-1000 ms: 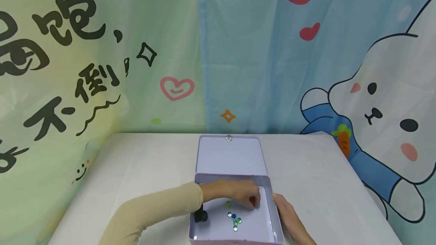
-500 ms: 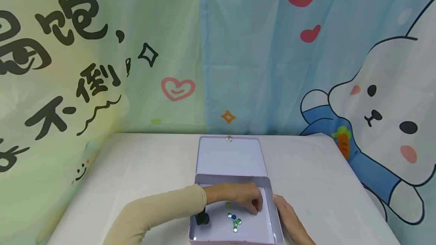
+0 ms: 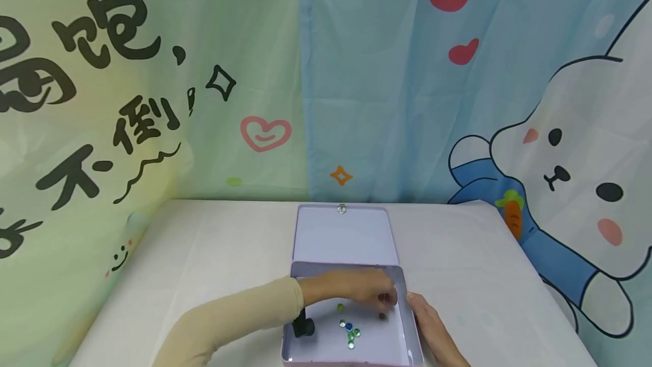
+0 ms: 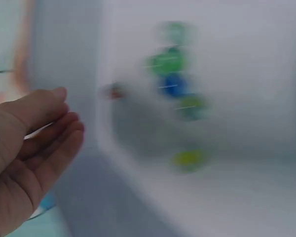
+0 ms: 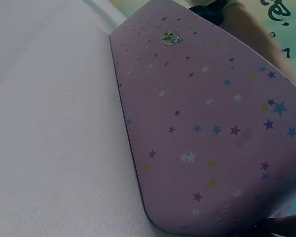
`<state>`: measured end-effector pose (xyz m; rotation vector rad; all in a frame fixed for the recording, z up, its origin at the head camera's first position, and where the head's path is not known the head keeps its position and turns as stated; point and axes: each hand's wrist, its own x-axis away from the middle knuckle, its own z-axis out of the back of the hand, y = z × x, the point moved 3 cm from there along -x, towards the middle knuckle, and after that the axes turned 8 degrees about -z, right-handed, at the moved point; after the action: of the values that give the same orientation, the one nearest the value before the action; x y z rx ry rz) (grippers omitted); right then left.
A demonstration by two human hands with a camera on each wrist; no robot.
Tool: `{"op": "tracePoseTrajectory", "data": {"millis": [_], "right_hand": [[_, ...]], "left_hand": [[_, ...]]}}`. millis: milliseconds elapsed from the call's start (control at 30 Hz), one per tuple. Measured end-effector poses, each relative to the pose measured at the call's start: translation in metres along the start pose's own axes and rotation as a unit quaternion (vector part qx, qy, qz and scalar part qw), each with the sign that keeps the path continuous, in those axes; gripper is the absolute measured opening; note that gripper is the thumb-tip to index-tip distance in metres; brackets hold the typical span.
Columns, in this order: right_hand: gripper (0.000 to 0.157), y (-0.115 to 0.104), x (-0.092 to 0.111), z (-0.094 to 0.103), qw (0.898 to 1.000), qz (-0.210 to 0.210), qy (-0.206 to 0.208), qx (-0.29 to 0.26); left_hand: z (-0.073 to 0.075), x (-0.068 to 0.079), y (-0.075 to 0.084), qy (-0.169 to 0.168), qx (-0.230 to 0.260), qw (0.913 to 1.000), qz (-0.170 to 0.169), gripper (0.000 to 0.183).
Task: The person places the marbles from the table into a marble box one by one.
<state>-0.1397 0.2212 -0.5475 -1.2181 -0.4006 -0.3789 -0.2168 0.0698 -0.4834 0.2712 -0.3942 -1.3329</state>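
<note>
My left hand (image 3: 370, 287) hovers inside a lilac tin box (image 3: 410, 330), near its right wall. In the left wrist view its fingertips (image 4: 60, 94) are loosely bent with nothing between them. A small reddish-brown marble (image 3: 382, 316) lies on the box floor just below that hand. Further left on the floor, a blue marble (image 3: 348, 327) sits in a cluster with several green and clear ones, and a yellow-green marble (image 3: 340, 307) lies apart behind them. My right hand (image 3: 433, 324) rests against the outside of the box's right wall, fingers extended.
The box's lid (image 3: 346, 234) is folded back flat on the white table (image 3: 229, 237). A clasp (image 3: 342, 208) sits at the lid's far edge. A black wrist camera (image 3: 304, 326) hangs under my left wrist. Behind the table hangs a printed curtain (image 3: 367, 101).
My left hand has shifted slightly right toward the box wall. The reddish-brown marble now shows on the floor, out of its fingers. My right hand has stayed at the box side.
</note>
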Motion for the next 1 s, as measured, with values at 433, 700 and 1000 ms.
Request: {"op": "tracePoseTrajectory", "data": {"millis": [433,700,1000], "right_hand": [[0.059,-0.004,0.002,-0.005,0.999,0.024,0.014,0.018],[0.059,-0.001,0.001,-0.003,0.999,0.024,0.014,0.016],[0.060,0.000,0.000,0.001,0.999,0.021,0.012,0.027]], "left_hand": [[0.073,0.122,0.009,0.246,0.136,0.9593,0.029,0.023],[0.017,0.208,-0.011,0.376,0.174,0.9008,0.131,0.020],[-0.043,0.273,-0.030,0.375,0.050,0.8949,0.237,0.020]]}}
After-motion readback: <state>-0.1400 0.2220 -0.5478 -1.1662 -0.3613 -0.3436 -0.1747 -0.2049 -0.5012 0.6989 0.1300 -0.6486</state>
